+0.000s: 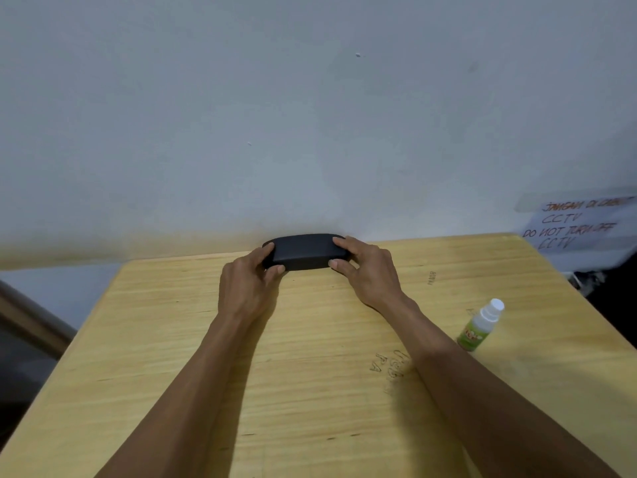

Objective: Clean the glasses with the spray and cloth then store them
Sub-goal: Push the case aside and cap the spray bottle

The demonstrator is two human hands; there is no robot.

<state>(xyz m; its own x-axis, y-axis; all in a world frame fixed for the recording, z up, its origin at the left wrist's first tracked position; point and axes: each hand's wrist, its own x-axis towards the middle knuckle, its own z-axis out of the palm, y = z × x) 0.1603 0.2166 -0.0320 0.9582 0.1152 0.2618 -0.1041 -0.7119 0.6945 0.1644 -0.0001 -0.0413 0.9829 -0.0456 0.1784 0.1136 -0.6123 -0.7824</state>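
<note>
A closed black glasses case (303, 251) lies at the far edge of the wooden table (310, 357), close to the wall. My left hand (246, 284) grips its left end, thumb in front and fingers on top. My right hand (367, 270) grips the right end the same way. A small spray bottle (479, 325) with a white cap and green label stands on the table to the right, apart from both hands. No glasses or cloth are visible; the inside of the case is hidden.
A grey-white wall (310, 115) rises right behind the table. A handwritten paper sign (579, 225) about CCTV hangs at the right. Dark items sit beyond the table's right edge (593, 281). The floor drops away past the left edge.
</note>
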